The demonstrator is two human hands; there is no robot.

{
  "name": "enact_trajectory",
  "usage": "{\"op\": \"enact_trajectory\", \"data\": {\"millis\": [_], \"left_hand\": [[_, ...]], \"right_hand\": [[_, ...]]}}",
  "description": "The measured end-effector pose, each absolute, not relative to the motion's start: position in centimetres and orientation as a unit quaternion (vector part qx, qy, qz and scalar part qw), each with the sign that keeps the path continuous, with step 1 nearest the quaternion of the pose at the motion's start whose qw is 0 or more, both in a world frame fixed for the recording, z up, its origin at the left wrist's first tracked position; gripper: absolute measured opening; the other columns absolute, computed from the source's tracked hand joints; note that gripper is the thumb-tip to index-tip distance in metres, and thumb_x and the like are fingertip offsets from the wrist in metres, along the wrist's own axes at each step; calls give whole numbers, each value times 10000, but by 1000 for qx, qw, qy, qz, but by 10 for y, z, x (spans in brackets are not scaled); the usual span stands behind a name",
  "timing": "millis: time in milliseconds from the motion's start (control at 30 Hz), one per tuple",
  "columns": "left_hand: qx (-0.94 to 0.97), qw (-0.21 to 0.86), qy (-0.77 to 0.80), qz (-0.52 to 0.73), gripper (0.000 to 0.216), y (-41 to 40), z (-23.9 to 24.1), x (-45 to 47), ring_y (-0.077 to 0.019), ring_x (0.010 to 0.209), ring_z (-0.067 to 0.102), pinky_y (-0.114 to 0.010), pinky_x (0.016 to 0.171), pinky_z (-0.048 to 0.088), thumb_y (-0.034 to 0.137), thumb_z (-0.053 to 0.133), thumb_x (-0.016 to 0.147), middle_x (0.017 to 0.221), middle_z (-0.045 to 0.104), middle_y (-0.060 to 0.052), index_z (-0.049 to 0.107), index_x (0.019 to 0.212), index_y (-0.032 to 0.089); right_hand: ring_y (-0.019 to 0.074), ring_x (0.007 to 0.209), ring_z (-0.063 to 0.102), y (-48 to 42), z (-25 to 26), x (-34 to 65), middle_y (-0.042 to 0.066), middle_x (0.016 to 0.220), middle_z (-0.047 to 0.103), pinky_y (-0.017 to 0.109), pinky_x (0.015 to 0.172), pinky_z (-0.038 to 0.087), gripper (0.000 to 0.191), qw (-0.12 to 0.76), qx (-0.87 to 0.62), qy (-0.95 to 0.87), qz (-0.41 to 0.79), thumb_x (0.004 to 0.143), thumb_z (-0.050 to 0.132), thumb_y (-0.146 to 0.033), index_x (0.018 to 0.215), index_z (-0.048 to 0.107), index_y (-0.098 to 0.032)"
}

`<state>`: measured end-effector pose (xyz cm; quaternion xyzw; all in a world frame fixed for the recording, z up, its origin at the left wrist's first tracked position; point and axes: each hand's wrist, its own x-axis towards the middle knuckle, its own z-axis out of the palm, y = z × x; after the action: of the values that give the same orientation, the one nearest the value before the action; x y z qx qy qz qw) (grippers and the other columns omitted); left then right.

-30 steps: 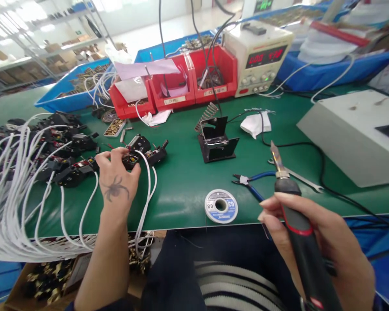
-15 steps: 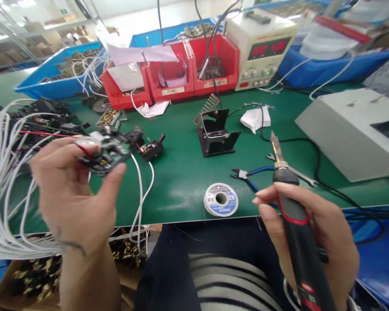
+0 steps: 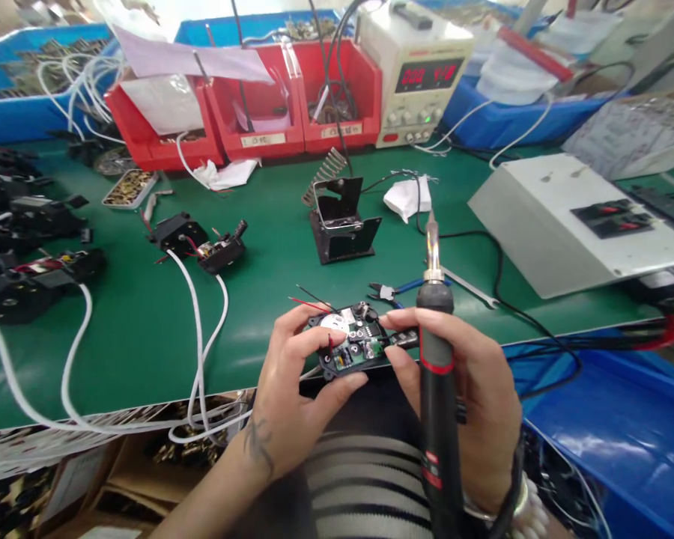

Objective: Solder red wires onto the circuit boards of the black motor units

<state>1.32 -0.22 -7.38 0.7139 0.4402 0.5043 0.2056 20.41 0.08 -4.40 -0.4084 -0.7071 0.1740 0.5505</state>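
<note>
A green tabletop (image 3: 269, 299) carries everything. Along its far edge stand three red bins (image 3: 241, 112), with a beige power supply (image 3: 413, 71) just beside them on the right and blue trays (image 3: 11, 90) toward the far left corner. A grey flat box (image 3: 556, 224) lies near the right edge. About the middle stands a black soldering-iron stand (image 3: 337, 221), with a crumpled white cloth (image 3: 403, 198) just beyond it. Blue-handled cutters (image 3: 396, 288) and a spanner (image 3: 472, 288) lie near the front edge. Left of the middle lie two black modules (image 3: 202, 243) with white cables (image 3: 199, 322) running over the front edge. More black modules (image 3: 22, 254) crowd the left edge, and a small tray of brass parts (image 3: 126, 187) lies before the bins.
</note>
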Motion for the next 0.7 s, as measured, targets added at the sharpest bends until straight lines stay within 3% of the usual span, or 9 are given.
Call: {"op": "enact_trajectory", "data": {"millis": [100, 233, 500, 700], "left_hand": [[715, 197, 441, 505, 326, -3, -75, 13, -200, 1342, 621, -356, 1134, 548, 325, 748, 1035, 1386, 609, -82, 571, 1305, 279], [714, 196, 445, 504, 332, -4, -74, 16, -192, 1363, 609, -348, 1163, 531, 291, 751, 1033, 1398, 608, -83, 569, 1311, 276], [716, 185, 445, 506, 302, -5, -72, 15, -180, 1367, 633, -314, 1172, 549, 299, 759, 1030, 1383, 643, -88, 602, 1285, 258], [717, 165, 443, 512, 745, -6, -79, 16, -306, 1443, 652, -480, 1198, 599, 399, 831, 972, 1575, 619, -166, 453, 1605, 290]], "right_hand": [[48, 1150, 719, 3, -51, 203, -20, 1215, 718, 133, 1142, 559, 526, 575, -394, -689, 200, 940, 719, 27, 1390, 605, -222], [128, 1122, 764, 3, -62, 201, 10, 1226, 718, 240, 1080, 656, 572, 618, -364, -662, 220, 918, 691, 70, 1392, 587, -233], [160, 1126, 770, 6, -78, 200, 46, 1219, 700, 262, 1045, 685, 594, 648, -322, -652, 226, 931, 688, 61, 1439, 561, -220], [157, 1182, 735, 4, -55, 208, 71, 1258, 724, 266, 1144, 616, 577, 586, -365, -705, 163, 860, 820, 9, 1367, 619, -176]]}}
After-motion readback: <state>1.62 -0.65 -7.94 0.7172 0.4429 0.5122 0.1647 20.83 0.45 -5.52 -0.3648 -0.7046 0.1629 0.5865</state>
